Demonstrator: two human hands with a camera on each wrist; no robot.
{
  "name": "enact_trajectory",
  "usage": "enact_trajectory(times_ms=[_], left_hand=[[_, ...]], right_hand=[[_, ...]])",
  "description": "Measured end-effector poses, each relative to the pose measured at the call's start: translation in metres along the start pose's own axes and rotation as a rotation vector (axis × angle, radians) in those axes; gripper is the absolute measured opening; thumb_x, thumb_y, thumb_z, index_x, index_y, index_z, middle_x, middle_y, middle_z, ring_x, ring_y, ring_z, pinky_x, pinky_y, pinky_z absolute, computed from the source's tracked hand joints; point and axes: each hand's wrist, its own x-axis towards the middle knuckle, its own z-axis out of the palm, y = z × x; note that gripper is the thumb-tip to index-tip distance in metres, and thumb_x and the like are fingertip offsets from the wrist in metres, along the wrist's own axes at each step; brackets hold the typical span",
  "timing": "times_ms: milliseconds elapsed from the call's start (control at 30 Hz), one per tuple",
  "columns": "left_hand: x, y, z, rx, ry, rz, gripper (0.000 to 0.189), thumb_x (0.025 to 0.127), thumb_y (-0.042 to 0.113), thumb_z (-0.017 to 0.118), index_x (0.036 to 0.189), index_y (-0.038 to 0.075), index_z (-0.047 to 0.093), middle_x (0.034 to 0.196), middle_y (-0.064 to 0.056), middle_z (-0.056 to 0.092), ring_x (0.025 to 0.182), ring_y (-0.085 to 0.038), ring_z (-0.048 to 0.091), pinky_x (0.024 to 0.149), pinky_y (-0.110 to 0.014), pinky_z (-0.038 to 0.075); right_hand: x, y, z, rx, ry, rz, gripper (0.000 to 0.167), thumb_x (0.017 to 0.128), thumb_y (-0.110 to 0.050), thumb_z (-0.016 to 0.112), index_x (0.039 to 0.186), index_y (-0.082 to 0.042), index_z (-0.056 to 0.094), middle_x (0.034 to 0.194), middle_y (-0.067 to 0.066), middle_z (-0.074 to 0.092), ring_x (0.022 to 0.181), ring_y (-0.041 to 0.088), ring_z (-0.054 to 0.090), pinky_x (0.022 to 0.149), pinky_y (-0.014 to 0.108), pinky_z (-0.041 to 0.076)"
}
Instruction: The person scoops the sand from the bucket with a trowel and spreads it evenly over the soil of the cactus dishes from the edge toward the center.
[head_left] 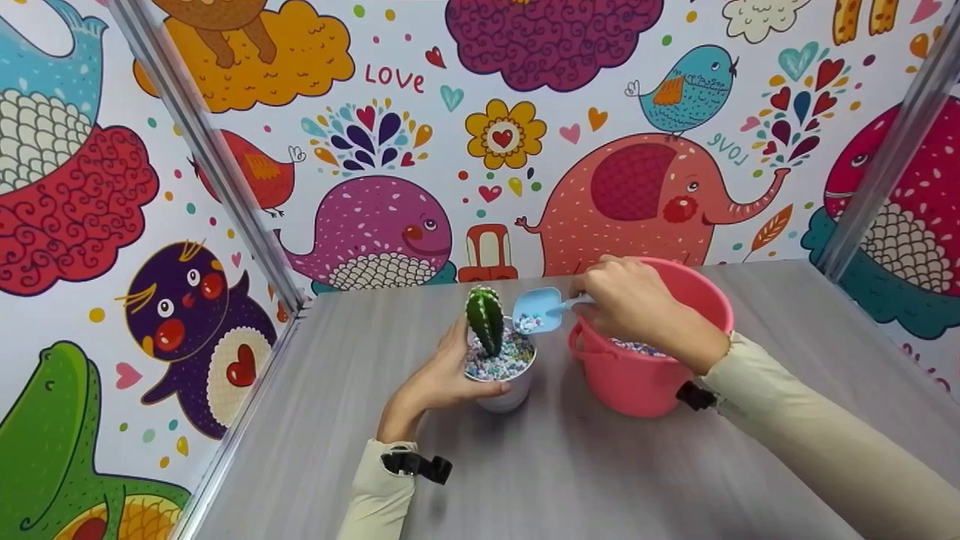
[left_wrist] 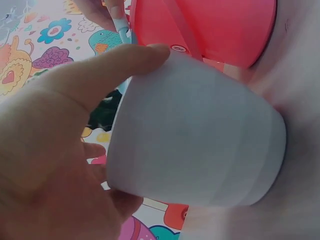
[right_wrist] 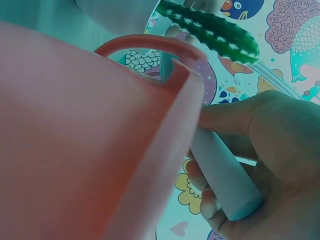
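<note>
A white flowerpot [head_left: 504, 397] stands on the table, filled with small multicoloured pebbles [head_left: 504, 356] around a green cactus [head_left: 485, 321]. My left hand [head_left: 446, 375] grips the pot near its rim, thumb on the near side and fingers round the far side. In the left wrist view the thumb [left_wrist: 145, 57] lies along the pot wall. My right hand [head_left: 619, 296] holds a light blue toy shovel [head_left: 551, 304] by its handle [right_wrist: 225, 175]. Some pebbles lie in the shovel's blade, which is over the pot's right rim, beside the cactus.
A pink bucket [head_left: 637, 386] with similar pebbles [head_left: 637, 348] inside stands right of the pot, under my right forearm. Its handle [right_wrist: 150, 42] hangs at the side toward the pot. Cartoon-printed walls [head_left: 555, 112] enclose the grey table [head_left: 337, 375] at the back and sides.
</note>
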Motion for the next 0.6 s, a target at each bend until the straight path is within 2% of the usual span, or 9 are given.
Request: enact_trajectory(times_ms=[167,300,600], left_hand=[[-0.0004,0.0026,0.0025,0.012,0.032,-0.085,0.138,0.072,0.058,0.097,0.174,0.022,0.011,0.171,-0.010,0.032,0.156,-0.032,0.032,0.128,-0.065,0.035],[-0.0014,0.0037,0.0035,0.038,0.052,-0.113,0.136,0.072,0.060,0.096,0.173,0.022,0.015,0.164,-0.011,0.036,0.149,-0.032,0.038,0.125,-0.063,0.040],[-0.0015,0.0026,0.0030,0.017,0.042,-0.079,0.130,0.074,0.056,0.096,0.173,0.025,0.018,0.160,-0.010,0.041,0.147,-0.029,0.039,0.124,-0.062,0.041]], right_hand=[[0.0007,-0.0020,0.0027,-0.009,0.003,0.015,0.032,0.082,-0.022,0.095,0.112,-0.013,0.086,0.100,0.007,0.084,0.091,0.028,0.070,0.076,0.043,0.061],[0.0018,-0.0034,0.0046,-0.014,0.007,0.021,0.032,0.083,-0.022,0.095,0.113,-0.014,0.086,0.102,0.008,0.084,0.093,0.028,0.070,0.076,0.043,0.060],[0.0026,-0.0060,0.0103,-0.025,0.024,0.013,0.031,0.084,-0.024,0.095,0.112,-0.014,0.086,0.101,0.008,0.083,0.091,0.028,0.068,0.075,0.043,0.061]])
